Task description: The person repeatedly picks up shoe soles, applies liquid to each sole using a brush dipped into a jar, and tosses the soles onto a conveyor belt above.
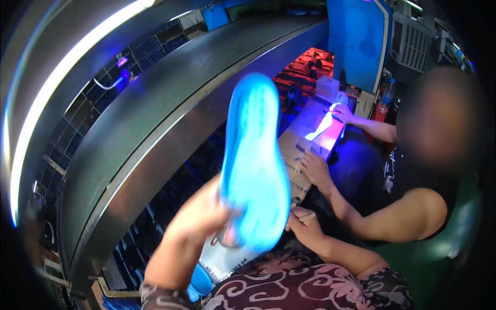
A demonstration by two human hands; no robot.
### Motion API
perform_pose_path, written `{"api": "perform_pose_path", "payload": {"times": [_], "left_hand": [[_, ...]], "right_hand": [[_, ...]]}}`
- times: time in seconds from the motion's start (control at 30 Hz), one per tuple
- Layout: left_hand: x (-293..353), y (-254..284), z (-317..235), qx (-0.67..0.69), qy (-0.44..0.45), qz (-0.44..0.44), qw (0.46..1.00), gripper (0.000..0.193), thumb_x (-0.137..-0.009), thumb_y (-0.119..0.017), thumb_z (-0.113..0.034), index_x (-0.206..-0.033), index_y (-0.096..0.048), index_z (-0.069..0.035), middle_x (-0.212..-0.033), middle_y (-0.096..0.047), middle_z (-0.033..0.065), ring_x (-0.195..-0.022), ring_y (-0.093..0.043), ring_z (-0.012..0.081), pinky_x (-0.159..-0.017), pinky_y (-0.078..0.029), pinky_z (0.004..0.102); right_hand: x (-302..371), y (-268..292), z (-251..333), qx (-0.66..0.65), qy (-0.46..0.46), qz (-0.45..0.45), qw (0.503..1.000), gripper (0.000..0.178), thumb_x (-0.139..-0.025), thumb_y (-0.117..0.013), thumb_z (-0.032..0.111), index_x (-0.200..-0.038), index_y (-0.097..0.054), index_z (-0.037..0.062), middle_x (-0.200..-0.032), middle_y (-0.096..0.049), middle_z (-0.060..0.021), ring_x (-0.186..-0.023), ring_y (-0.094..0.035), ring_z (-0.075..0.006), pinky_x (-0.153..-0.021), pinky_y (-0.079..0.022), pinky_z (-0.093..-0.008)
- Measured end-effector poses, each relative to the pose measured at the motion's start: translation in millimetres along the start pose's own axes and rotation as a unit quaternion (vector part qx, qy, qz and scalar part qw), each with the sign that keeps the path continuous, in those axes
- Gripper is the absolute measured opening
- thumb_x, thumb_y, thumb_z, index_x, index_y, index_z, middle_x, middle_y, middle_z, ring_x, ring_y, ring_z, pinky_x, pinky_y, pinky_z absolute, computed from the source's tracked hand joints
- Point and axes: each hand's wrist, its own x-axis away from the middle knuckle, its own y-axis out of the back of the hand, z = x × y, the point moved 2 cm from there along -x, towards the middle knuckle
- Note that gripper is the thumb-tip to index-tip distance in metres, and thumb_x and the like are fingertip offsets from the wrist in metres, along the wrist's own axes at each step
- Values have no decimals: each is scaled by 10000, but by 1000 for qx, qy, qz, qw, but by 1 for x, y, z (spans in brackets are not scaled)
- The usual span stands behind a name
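Observation:
My left hand (222,212) grips a bright blue shoe sole (256,165) near its lower end and holds it up, the broad flat face toward me. The sole is slightly blurred. My right hand (309,227) is closed beside the sole's lower right edge, around a pale, thin stick-like handle (308,218); its far end is hidden. Below my left hand, a small round metal-rimmed thing (227,240) shows in part on a pale printed surface (222,261). A second blue sole (200,281) lies lower left, near my left forearm.
A dark conveyor belt (139,103) with a metal side rail runs along the left. At right sits a co-worker in a black shirt (413,181), hands over a cardboard-covered bench (294,144) under violet light. A blue panel (359,46) and a plastic bottle (387,95) stand behind.

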Motion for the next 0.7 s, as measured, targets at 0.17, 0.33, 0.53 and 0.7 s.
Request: {"api": "perform_pose_path", "payload": {"times": [0.17, 0.33, 0.53, 0.7], "left_hand": [[-241, 15, -114, 379, -167, -133, 901, 137, -878, -600, -86, -918, -521, 19, -802, -619, 117, -838, -659, 264, -766, -568, 279], [-209, -71, -90, 311, -222, -19, 924, 193, -924, -566, -189, -977, -495, -17, -790, -585, 99, -837, -655, 268, -860, -536, 363], [-17, 33, 91, -67, -154, -126, 978, 390, -959, -535, -235, -1253, -455, 8, -947, -656, 146, -843, -654, 203, -770, -527, 322], [206, 68, 185, -303, 68, -446, 840, 271, -859, -622, -63, -1119, -590, 6, -932, -667, 89, -883, -626, 146, -759, -496, 260]], "right_hand": [[-2, 18, -9, -90, -83, -20, 992, 342, -978, -472, 181, -768, -654, -19, -711, -629, -69, -615, -567, -112, -579, -458, -251], [-3, 32, -27, -145, -133, -54, 979, 343, -981, -487, 209, -776, -650, -13, -715, -637, -66, -627, -564, -109, -593, -453, -250], [-4, 7, -40, -184, -146, -7, 972, 339, -979, -501, 196, -757, -639, -20, -711, -649, -64, -607, -548, -93, -575, -443, -236], [2, -27, -40, -159, -136, 9, 978, 380, -983, -492, 251, -754, -624, -21, -695, -627, -78, -602, -535, -108, -590, -433, -247]]}}
